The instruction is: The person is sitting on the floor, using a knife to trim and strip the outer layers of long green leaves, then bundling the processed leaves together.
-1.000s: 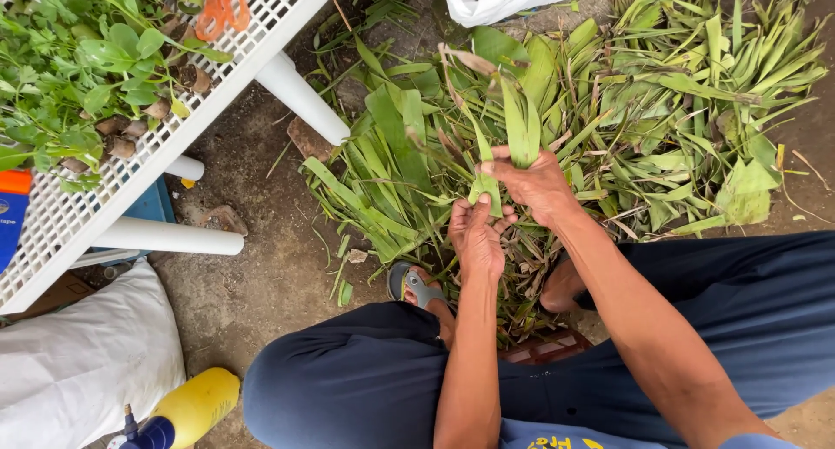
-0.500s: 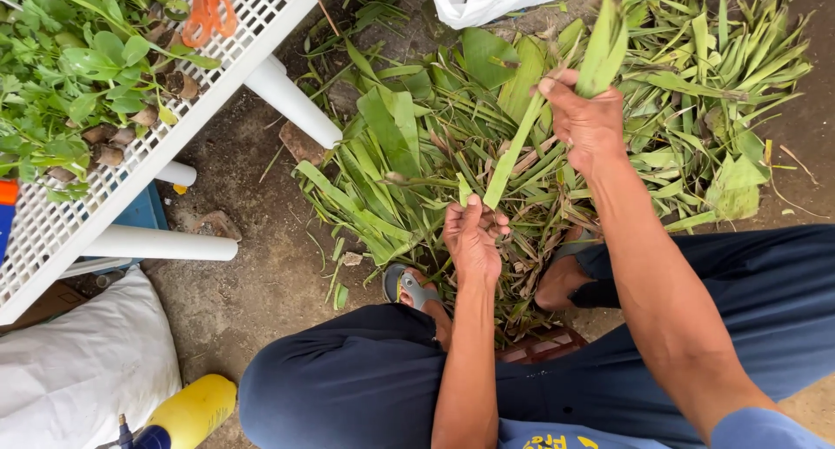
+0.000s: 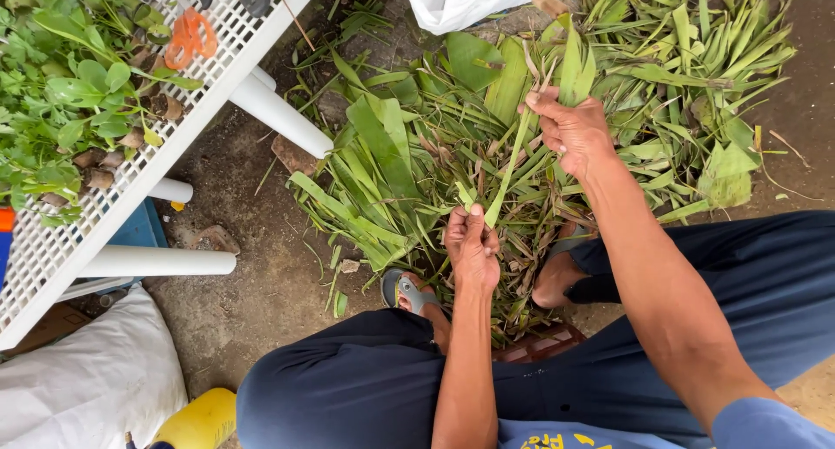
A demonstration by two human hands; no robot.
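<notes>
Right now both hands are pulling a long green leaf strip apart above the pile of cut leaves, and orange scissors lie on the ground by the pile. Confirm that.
Not quite. In the head view the orange scissors lie on the white perforated table, not the ground. The left hand and right hand do hold the leaf strip above the pile of cut leaves.

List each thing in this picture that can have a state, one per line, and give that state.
Left hand: closed, pinching the lower end of a leaf strip.
Right hand: closed on the upper end, raised.
Leaf strip: stretched between both hands.
Leaf pile: loose on the ground.
White bag: lying at the pile's top edge.
Scissors: lying on the white rack.
</notes>
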